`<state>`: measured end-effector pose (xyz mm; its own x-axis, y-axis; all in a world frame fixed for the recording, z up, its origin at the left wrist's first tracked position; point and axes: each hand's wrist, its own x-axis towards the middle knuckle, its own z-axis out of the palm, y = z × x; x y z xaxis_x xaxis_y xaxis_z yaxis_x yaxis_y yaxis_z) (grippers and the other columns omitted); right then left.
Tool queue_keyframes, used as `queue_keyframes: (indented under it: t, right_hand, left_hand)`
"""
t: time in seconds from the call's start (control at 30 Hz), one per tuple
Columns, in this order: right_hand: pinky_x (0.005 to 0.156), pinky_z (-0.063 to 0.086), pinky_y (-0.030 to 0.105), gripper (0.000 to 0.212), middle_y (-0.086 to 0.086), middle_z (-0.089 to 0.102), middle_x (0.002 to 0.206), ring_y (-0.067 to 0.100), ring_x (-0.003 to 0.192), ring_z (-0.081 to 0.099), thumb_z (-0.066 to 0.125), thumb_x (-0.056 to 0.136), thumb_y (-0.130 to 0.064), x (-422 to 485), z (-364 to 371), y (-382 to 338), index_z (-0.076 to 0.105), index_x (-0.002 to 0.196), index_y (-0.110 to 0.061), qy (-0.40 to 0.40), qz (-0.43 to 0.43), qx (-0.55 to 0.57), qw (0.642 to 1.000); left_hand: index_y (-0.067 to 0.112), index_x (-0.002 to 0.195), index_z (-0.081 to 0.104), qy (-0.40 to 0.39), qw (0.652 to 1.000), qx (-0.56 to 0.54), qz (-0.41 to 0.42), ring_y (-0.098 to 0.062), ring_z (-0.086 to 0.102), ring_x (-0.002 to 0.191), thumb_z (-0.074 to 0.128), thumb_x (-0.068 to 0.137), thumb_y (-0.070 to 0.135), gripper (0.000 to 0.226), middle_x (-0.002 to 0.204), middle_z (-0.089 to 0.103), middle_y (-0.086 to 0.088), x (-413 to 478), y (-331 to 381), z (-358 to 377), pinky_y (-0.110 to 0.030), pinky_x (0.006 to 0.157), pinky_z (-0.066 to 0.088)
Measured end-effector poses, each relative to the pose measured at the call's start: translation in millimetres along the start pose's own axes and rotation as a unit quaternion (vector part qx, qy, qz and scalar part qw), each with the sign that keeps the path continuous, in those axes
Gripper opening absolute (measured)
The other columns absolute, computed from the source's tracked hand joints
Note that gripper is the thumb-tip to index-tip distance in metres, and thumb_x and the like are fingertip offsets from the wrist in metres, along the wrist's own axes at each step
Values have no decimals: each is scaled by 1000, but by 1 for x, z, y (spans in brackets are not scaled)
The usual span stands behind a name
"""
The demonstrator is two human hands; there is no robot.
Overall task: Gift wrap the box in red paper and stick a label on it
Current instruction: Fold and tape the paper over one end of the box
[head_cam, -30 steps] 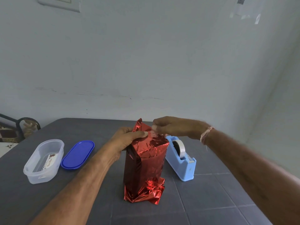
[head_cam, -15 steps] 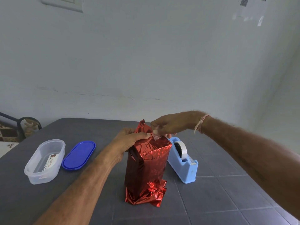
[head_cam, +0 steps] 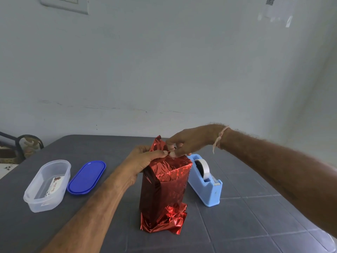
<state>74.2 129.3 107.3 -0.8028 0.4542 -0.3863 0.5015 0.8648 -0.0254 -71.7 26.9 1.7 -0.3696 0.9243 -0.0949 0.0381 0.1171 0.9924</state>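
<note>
A tall box wrapped in shiny red paper (head_cam: 165,190) stands upright in the middle of the grey table (head_cam: 246,225). Loose paper is crumpled at its foot, and a flap sticks up at its top left. My left hand (head_cam: 145,159) grips the top left of the box, thumb pressing the folded paper down. Above the top, my right hand (head_cam: 184,143) pinches a small piece of clear tape against the fold. A label card (head_cam: 54,185) lies inside the clear tub.
A light blue tape dispenser (head_cam: 205,181) stands just right of the box. At the left sit a clear oval plastic tub (head_cam: 46,187) and its blue lid (head_cam: 87,178). A chair back (head_cam: 21,145) shows beyond the table's left edge. A white wall runs close behind.
My right hand has come in from the right and lowered onto the top of the box with the tape. The left hand has kept its hold on the paper.
</note>
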Motion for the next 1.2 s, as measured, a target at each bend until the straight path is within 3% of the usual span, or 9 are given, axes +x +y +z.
queue_keyframes:
  t: [0.2, 0.37, 0.57, 0.63, 0.73, 0.8, 0.93, 1.07, 1.2]
  right_hand:
    - [93, 55, 49, 15, 2, 68, 105, 23, 99, 67, 58, 99, -48, 4, 6, 3, 52, 92, -36, 29, 2, -28, 999]
    - [86, 51, 39, 26, -1, 68, 105, 20, 97, 65, 60, 96, -53, 6, 8, 6, 58, 103, -28, 45, 18, -36, 998]
    - [79, 36, 32, 35, -18, 52, 83, 8, 83, 52, 61, 94, -59, 5, 3, -2, 61, 110, -29, 71, 51, -105, 991]
    - [79, 36, 31, 38, -14, 55, 87, 12, 89, 54, 61, 92, -63, 4, 1, -4, 57, 107, -28, 80, 63, -128, 987]
    - [78, 40, 33, 64, -5, 62, 103, 17, 95, 58, 61, 80, -78, 2, -1, 0, 54, 112, -23, 77, 112, -132, 982]
    - [77, 45, 34, 73, -2, 65, 107, 17, 95, 61, 64, 75, -82, 1, 3, 7, 56, 115, -21, 73, 129, -77, 986]
    - [71, 57, 33, 63, 1, 70, 93, 17, 86, 69, 71, 81, -69, 0, 16, 21, 62, 105, -12, 76, 106, 118, 984]
    - [65, 55, 27, 43, -2, 67, 93, 11, 75, 66, 69, 89, -58, -2, 42, 30, 62, 100, -16, 107, 122, 299, 940]
    - [61, 56, 27, 29, -1, 65, 95, 10, 69, 65, 62, 97, -45, -8, 56, 31, 65, 101, -17, 137, 103, 400, 900]
  left_hand:
    - [5, 108, 74, -3, 1000, 6, -4, -17, 75, 74, 84, 80, 34, 41, 86, 80, -8, 1, -1, -1, -26, 69, 52]
    - [4, 105, 74, -1, 1000, 11, 0, -16, 75, 71, 82, 82, 33, 38, 84, 79, -8, -1, 1, 0, -26, 69, 51]
    - [11, 89, 75, -2, 1000, 8, 9, -12, 74, 64, 82, 83, 32, 23, 79, 79, -6, -6, 4, 2, -24, 66, 49]
    - [14, 84, 73, -5, 1000, 5, 12, -9, 73, 59, 81, 83, 31, 19, 75, 78, -5, -8, 4, 2, -23, 63, 49]
    - [14, 81, 71, -9, 1000, 5, 18, -7, 71, 55, 82, 83, 30, 19, 70, 77, -2, -10, 5, 3, -25, 64, 48]
    - [12, 85, 73, -9, 1000, 8, 21, -8, 71, 56, 82, 82, 31, 20, 72, 77, -3, -10, 5, 3, -26, 66, 48]
    - [6, 98, 75, -3, 1000, -5, 13, -12, 72, 61, 84, 80, 31, 32, 81, 79, -7, -8, 4, 1, -26, 65, 52]
    - [5, 100, 76, -8, 1000, -13, 13, -11, 71, 61, 84, 81, 27, 30, 81, 79, -7, -9, 3, 1, -20, 56, 52]
    - [10, 95, 75, -5, 1000, -15, 9, -10, 71, 59, 84, 81, 27, 23, 76, 78, -3, -11, 5, 3, -18, 52, 51]
